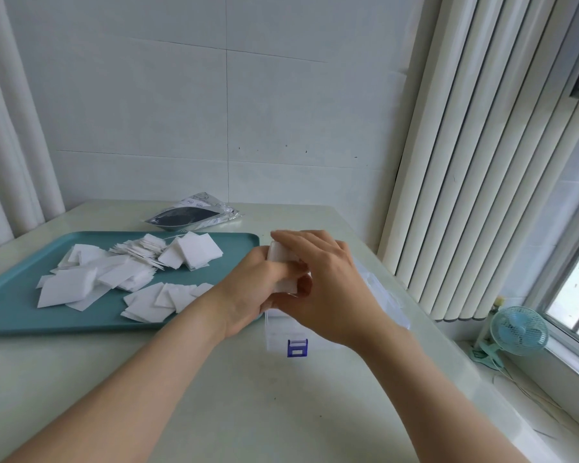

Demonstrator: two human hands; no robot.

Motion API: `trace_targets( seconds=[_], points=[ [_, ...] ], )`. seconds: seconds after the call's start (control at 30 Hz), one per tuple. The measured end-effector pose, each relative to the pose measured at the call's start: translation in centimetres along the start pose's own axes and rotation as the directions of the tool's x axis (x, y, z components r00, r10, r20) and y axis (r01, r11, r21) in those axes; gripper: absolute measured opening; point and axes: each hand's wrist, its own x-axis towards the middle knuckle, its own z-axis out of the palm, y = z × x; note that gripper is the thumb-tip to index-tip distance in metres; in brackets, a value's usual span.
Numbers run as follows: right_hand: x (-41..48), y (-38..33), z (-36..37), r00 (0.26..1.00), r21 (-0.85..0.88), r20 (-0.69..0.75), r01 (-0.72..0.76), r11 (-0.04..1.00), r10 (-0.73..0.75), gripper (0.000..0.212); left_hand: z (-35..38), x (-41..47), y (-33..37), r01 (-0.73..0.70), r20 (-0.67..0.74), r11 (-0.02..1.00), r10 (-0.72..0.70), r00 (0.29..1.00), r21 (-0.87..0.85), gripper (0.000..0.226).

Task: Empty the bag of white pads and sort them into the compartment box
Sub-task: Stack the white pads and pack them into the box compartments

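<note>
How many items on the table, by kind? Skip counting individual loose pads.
Teal tray: 1
Bag: 1
Compartment box: 1
Pad stack, gripped by left hand and right hand: 1
Loose pads on the tray: overlapping, not countable
Total: 4

My count on the worktop (pixel 248 412)

I see one teal tray (pixel 10 315), one bag (pixel 191 213), one clear compartment box (pixel 281 332) with one blue latch (pixel 297 347), and one clip fan (pixel 518 330). Two hands, left hand (pixel 254 289) and right hand (pixel 325 289), share one stack of pads (pixel 279 255). Loose white pads (pixel 67 289): several dozen, too overlapped to count exactly.
</note>
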Motion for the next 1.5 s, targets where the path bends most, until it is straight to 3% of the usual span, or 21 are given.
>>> trace_targets(
  seconds=[0.13, 0.27, 0.4, 0.57, 0.7, 0.83, 1.07, 1.3, 1.5],
  points=[
    [-0.1, -0.1, -0.9, 0.998, 0.063, 0.053, -0.023, 0.998, 0.02, 0.082, -0.1, 0.2, -0.1, 0.028, -0.024, 0.998, -0.026, 0.999, 0.048, 0.013],
    [0.1, -0.3, -2.3, 0.995, 0.264, -0.008, -0.098, 0.959, 0.104, 0.056, -0.1, 0.6, -0.6, -0.046, -0.121, 0.978, 0.072, 0.99, 0.203, 0.01],
    [0.5, 0.1, -2.5, 0.984, 0.337, 0.029, -0.175, 0.925, 0.176, 0.025, -0.4, 1.0, -1.4, -0.146, -0.092, 0.897, 0.201, 0.975, 0.417, 0.027],
    [1.0, 2.4, -3.3, 0.934, 0.482, -0.079, -0.271, 0.833, 0.349, 0.022, -0.3, 1.2, -3.0, -0.137, -0.128, 0.771, 0.272, 0.954, 0.621, 0.037],
    [0.7, 5.5, -3.6, 0.809, 0.331, -0.101, -0.521, 0.787, 0.578, 0.036, 0.1, 0.8, -3.7, -0.119, -0.099, 0.645, 0.291, 0.952, 0.755, 0.038],
    [-0.3, 7.3, -3.6, 0.744, 0.209, -0.101, -0.633, 0.745, 0.66, 0.034, 0.6, 0.8, -3.8, -0.143, -0.008, 0.616, 0.236, 0.972, 0.775, 0.04],
    [-0.7, 8.1, -2.8, 0.758, 0.025, -0.088, -0.647, 0.762, 0.646, 0.023, 0.9, 0.7, -3.9, -0.161, 0.09, 0.441, 0.177, 0.98, 0.883, 0.034],
    [-0.9, 8.1, -2.3, 0.74, -0.279, -0.102, -0.662, 0.695, 0.664, 0.009, 0.7, 0.7, -4.2, -0.168, 0.093, 0.432, 0.188, 0.978, 0.886, 0.033],
    [-1.0, 7.7, -2.0, 0.761, -0.286, -0.159, -0.645, 0.708, 0.629, 0.022, 0.7, 0.7, -4.3, -0.164, 0.091, 0.433, 0.184, 0.979, 0.886, 0.033]
  ],
)
